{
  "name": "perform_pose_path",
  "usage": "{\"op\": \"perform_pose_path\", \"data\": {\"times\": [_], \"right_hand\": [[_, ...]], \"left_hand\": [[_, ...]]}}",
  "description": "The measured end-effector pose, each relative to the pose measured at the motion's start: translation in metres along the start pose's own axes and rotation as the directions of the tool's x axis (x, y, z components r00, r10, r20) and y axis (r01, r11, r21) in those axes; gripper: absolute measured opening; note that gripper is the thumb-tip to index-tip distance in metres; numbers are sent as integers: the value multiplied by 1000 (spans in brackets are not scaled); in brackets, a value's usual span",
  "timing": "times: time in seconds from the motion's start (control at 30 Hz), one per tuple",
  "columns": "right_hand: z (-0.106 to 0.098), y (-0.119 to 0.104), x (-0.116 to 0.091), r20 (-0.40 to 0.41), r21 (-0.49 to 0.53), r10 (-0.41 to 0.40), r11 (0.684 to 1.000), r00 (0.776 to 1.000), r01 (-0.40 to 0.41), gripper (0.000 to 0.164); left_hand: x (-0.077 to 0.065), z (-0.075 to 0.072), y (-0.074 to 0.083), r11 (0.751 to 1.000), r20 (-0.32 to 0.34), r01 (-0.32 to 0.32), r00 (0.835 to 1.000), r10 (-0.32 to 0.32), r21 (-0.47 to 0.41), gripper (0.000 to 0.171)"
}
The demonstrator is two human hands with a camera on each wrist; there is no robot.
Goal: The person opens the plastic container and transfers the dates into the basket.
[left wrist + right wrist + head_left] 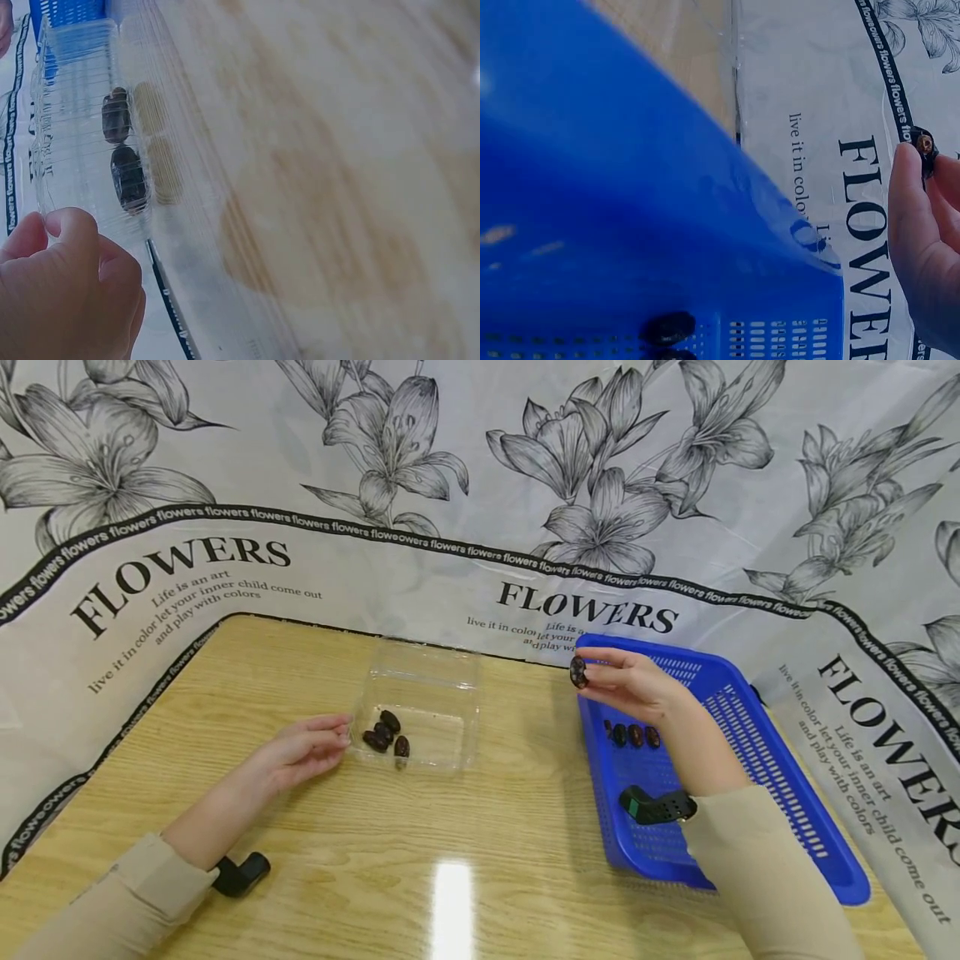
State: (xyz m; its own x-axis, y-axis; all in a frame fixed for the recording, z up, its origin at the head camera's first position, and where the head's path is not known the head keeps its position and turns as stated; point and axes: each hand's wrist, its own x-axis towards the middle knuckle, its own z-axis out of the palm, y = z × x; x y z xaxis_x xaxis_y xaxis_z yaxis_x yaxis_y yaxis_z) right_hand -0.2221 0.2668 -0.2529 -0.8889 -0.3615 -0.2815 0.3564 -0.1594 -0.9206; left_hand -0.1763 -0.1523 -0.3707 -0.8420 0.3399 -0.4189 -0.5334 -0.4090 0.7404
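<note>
My right hand [637,685] pinches a dark, glossy date [578,672] between thumb and fingertips, raised over the left rim of the blue plastic basket [600,810]. The right wrist view shows the same date [925,146] end-on at the fingertips. A short row of dates [636,737] lies inside the basket below. My left hand [309,750] pinches the left edge of a clear plastic box [450,693], thumb and finger at its rim. Several dates [382,731] lie toward the box's left side, and another date [402,747] sits nearer its front wall.
The wooden table [360,860] carries both containers, the clear box at the middle and the basket at the right. Behind them hangs a white flower-printed cloth [420,577] that also closes off both sides. Black straps [240,874] are on both wrists.
</note>
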Motion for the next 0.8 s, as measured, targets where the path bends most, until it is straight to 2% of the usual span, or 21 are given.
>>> {"op": "perform_pose_path", "data": {"times": [0.3,0.5,0.8], "right_hand": [[-33,5,-14,3,-13,13,1000,1000,-13,36],[-53,10,-19,-29,-32,19,999,999,-20,40],[-80,19,-25,-80,11,44,999,996,-43,41]], "left_hand": [[1,-2,-1,1000,5,-2,1000,2,14,68],[0,-1,1,1000,9,-2,1000,2,21,68],[-2,0,1,1000,11,-7,1000,6,28,70]]}}
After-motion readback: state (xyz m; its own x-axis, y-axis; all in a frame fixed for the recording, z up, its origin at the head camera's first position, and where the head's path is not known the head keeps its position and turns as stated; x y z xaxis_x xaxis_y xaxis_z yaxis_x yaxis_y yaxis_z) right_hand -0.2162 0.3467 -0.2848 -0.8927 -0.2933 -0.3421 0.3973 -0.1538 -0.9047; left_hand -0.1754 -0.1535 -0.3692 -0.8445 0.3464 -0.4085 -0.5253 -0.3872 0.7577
